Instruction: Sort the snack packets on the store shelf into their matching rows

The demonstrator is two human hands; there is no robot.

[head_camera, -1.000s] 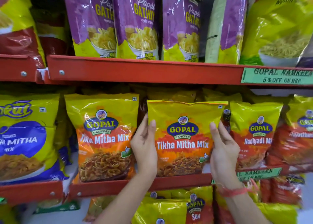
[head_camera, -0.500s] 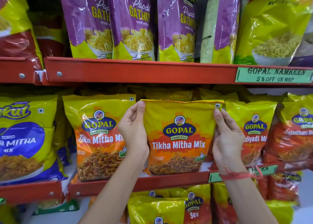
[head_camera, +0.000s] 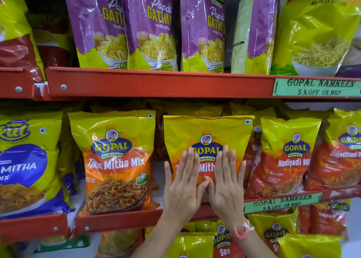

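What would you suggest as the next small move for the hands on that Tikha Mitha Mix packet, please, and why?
Probably a gentle push back, then let go. The left hand and right hand lie flat on the front of the centre packet, not gripping it. It stands on the shelf rail beside a matching Tikha Mitha Mix packet, so it looks already sorted.

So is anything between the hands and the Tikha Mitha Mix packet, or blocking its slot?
Nothing visible. The left hand and right hand lie flat on the front of the Tikha Mitha Mix packet, which already stands in the middle shelf row beside a matching packet.
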